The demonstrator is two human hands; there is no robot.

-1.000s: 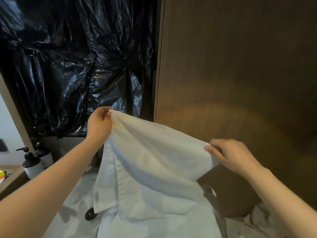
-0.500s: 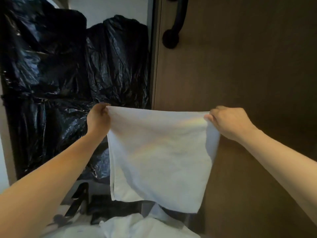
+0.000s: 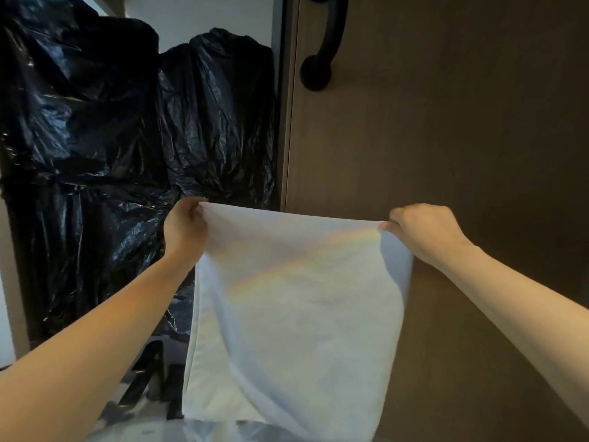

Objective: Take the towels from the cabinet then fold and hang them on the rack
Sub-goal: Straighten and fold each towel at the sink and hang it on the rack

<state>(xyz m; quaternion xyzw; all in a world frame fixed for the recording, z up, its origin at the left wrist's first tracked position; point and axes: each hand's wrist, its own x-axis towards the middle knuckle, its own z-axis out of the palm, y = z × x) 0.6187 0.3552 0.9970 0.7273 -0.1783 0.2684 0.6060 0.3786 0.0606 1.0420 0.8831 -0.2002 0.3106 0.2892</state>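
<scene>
A white towel (image 3: 296,317) hangs in the air in front of me, folded over with its top edge stretched level. My left hand (image 3: 185,229) grips its upper left corner. My right hand (image 3: 424,232) pinches its upper right corner. The cloth hangs down between my forearms to the bottom of the view. A rainbow streak of light crosses it. No towel rack is in view.
A brown wooden door (image 3: 446,138) with a black handle (image 3: 322,55) fills the right half. Crumpled black plastic sheeting (image 3: 111,154) covers the left. More white cloth (image 3: 204,433) lies below the towel at the bottom edge.
Both hands have lifted the towel from the heap by the sink and pulled its top edge taut and level. The view has tilted up and the door handle has come into sight.
</scene>
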